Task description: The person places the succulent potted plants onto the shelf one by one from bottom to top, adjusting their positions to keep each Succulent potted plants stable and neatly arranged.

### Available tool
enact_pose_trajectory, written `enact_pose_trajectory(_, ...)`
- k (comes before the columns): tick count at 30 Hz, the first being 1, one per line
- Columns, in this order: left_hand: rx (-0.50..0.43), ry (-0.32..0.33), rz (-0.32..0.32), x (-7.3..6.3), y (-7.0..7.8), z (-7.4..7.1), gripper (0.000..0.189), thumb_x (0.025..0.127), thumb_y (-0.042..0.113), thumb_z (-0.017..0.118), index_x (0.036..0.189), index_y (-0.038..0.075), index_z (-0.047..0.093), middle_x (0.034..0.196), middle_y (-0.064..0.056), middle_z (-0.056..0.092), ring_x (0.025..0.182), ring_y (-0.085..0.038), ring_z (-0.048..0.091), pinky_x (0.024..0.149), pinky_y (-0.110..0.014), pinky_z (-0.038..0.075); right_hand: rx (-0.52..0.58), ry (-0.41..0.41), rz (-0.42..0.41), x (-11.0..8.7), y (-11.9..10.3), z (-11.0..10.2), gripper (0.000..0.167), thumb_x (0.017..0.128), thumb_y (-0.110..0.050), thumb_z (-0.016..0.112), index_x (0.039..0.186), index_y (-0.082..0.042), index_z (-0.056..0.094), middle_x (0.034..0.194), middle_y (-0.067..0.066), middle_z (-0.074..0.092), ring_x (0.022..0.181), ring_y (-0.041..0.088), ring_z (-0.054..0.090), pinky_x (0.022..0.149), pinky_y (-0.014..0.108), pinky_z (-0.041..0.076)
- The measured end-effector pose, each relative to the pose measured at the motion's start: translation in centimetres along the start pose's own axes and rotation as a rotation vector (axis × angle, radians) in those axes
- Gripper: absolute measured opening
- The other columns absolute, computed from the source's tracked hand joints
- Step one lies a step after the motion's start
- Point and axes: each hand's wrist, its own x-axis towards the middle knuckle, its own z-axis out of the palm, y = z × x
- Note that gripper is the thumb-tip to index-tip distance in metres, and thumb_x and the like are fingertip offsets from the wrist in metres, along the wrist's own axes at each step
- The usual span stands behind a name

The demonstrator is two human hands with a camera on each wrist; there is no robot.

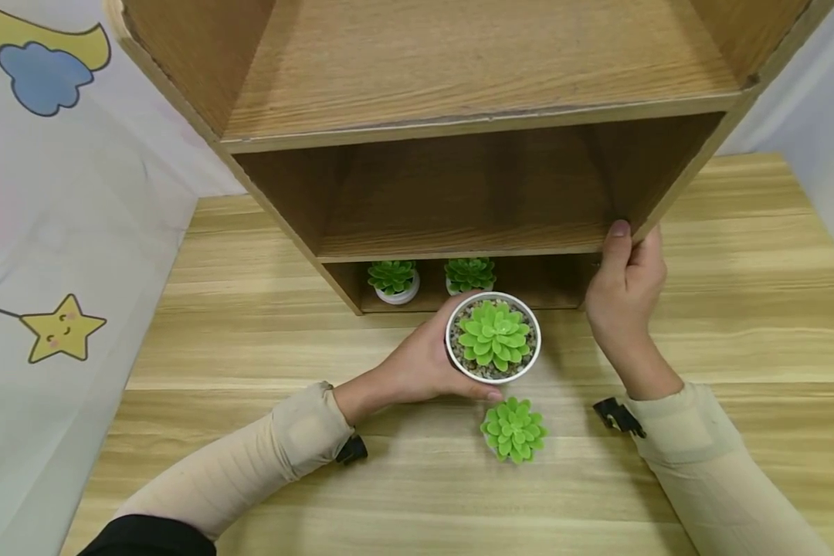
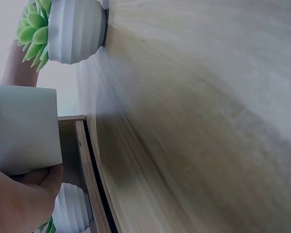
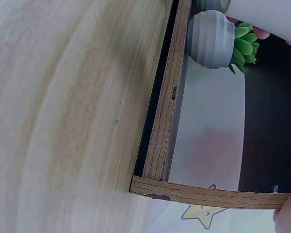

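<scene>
My left hand (image 1: 420,359) holds a white pot with a bright green succulent (image 1: 493,336) in pebbles, fingers and thumb around its side. In the left wrist view, the plain white pot (image 2: 24,128) is tilted in the frame, above the tabletop. The right hand (image 1: 627,289) grips the right side panel of a wooden shelf unit (image 1: 486,127), thumb at the front and fingers round the outside. Two small succulents in white pots, the left one (image 1: 392,278) and the right one (image 1: 469,274), stand in the bottom compartment. Another small succulent (image 1: 514,430) stands on the table, nearer me.
The wood-grain table (image 1: 757,324) extends on both sides of the shelf unit. A pale wall cloth with a yellow star (image 1: 62,330) and a blue cloud (image 1: 44,77) hangs at the left. Dark wrist cameras (image 1: 618,417) sit on the sleeves.
</scene>
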Motion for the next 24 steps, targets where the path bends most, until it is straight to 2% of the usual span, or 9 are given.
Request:
enact_pose_trajectory(8, 0.038, 0.018, 0.012, 0.4, 0.0, 0.4, 0.111, 0.057, 0.014, 0.098, 0.148, 0.026, 0.034, 0.138, 0.006, 0.049, 0.124, -0.013, 0.05, 0.108, -0.033, 0.037, 0.011, 0.004, 0.011, 0.0, -0.1, 0.0, 0.023, 0.101, -0.008, 0.047, 0.087, 0.01, 0.049, 0.068, -0.004, 0.04, 0.068, 0.011, 0.041, 0.065, 0.022, 0.032)
enact_pose_trajectory(13, 0.023, 0.028, 0.017, 0.6, 0.2, 0.7, 0.112, 0.057, 0.011, 0.097, 0.149, 0.021, 0.034, 0.137, 0.003, 0.05, 0.123, -0.015, 0.051, 0.107, -0.033, 0.038, 0.019, 0.008, 0.017, 0.1, -0.1, 0.0, 0.021, 0.101, -0.009, 0.047, 0.089, 0.007, 0.053, 0.069, -0.004, 0.042, 0.073, 0.013, 0.045, 0.068, 0.023, 0.035)
enact_pose_trajectory(16, 0.024, 0.032, -0.001, 0.7, 0.3, 0.9, 0.114, 0.057, 0.01, 0.098, 0.15, 0.017, 0.032, 0.136, 0.002, 0.051, 0.122, -0.014, 0.051, 0.107, -0.033, 0.038, 0.029, 0.005, 0.024, 0.0, -0.1, 0.0, 0.02, 0.101, -0.01, 0.047, 0.092, 0.005, 0.056, 0.072, -0.005, 0.045, 0.079, 0.015, 0.048, 0.072, 0.024, 0.038)
enact_pose_trajectory(24, 0.039, 0.037, -0.037, 0.8, 0.3, 1.3, 0.116, 0.058, 0.013, 0.097, 0.152, 0.02, 0.029, 0.137, 0.001, 0.051, 0.122, -0.013, 0.051, 0.107, -0.032, 0.037, 0.039, 0.005, 0.022, -0.1, -0.1, 0.0, 0.018, 0.101, -0.011, 0.047, 0.099, -0.001, 0.062, 0.077, -0.006, 0.05, 0.084, 0.016, 0.051, 0.075, 0.025, 0.04)
